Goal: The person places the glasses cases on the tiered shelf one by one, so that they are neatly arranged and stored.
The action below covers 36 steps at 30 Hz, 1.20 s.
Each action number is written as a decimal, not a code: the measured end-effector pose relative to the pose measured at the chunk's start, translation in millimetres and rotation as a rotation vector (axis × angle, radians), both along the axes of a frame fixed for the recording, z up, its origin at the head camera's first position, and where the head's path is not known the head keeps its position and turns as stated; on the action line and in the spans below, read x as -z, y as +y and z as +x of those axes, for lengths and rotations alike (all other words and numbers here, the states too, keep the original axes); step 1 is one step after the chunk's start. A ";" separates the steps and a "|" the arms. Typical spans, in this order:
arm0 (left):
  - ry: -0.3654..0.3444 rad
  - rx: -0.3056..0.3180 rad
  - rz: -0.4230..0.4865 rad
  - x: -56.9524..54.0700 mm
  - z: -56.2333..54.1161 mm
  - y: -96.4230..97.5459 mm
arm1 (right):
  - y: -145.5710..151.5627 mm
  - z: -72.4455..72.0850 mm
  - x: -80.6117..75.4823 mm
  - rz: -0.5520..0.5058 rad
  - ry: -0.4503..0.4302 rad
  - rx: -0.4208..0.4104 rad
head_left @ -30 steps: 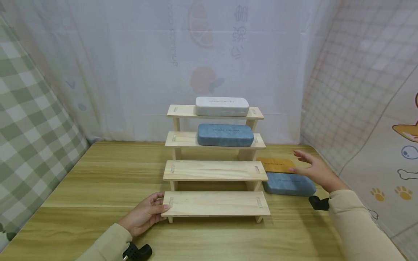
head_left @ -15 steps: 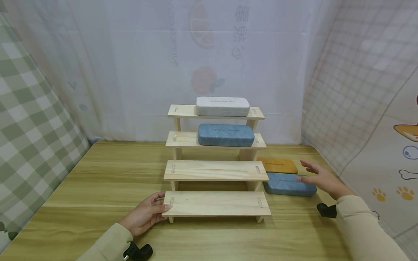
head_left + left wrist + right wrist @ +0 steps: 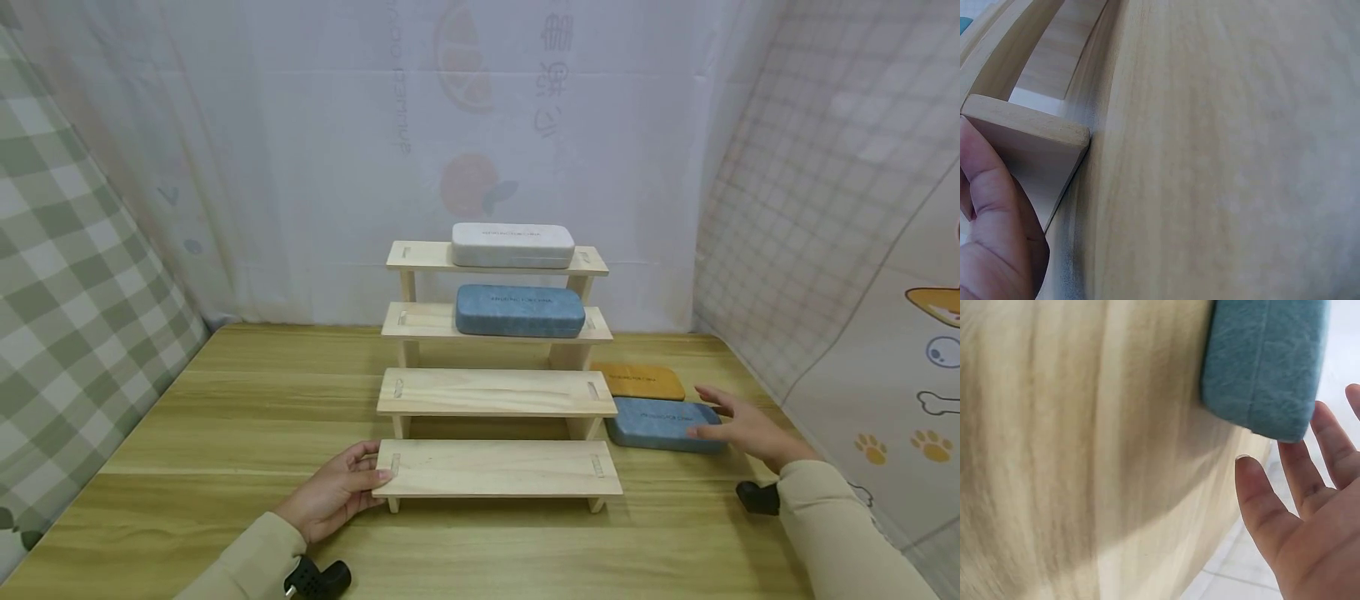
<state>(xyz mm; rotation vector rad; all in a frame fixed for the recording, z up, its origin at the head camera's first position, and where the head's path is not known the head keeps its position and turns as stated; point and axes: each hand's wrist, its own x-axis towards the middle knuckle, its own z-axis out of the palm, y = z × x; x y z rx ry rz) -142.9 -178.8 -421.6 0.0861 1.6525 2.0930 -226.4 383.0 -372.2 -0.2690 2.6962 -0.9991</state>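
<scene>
My left hand [image 3: 333,492] grips the left end of the lowest step of a tiered wooden display stand [image 3: 495,468], its thumb on top. In the left wrist view, the hand [image 3: 994,219] is against the stand's side piece [image 3: 1029,122]. At the right end of a blue glasses case [image 3: 652,423] lying on the table is my right hand [image 3: 753,435], fingers spread. The right wrist view has its thumb apart from the blue case [image 3: 1266,369]; whether the other fingertips touch it, I cannot tell. Behind that case lies a mustard-yellow glasses case [image 3: 641,382], partly hidden by the stand.
A white glasses case [image 3: 512,246] sits on the stand's top step, and another blue case [image 3: 520,311] on the step below it. Wood-grain table [image 3: 247,417] extends left and in front. Printed cloths [image 3: 300,167] hang behind and at both sides.
My right hand has moved down and slightly right, from above the cases to the right end of the blue one. My left hand stays on the stand.
</scene>
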 end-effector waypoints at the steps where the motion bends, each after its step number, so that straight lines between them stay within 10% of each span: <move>1: 0.000 0.000 0.001 -0.1 0.0 0.1 | 0.6 0.1 0.7 0.002 -0.001 0.000; 36: 0.000 -0.004 0.010 0.7 -0.2 -0.1 | 13.9 -3.9 16.7 0.019 -0.058 0.067</move>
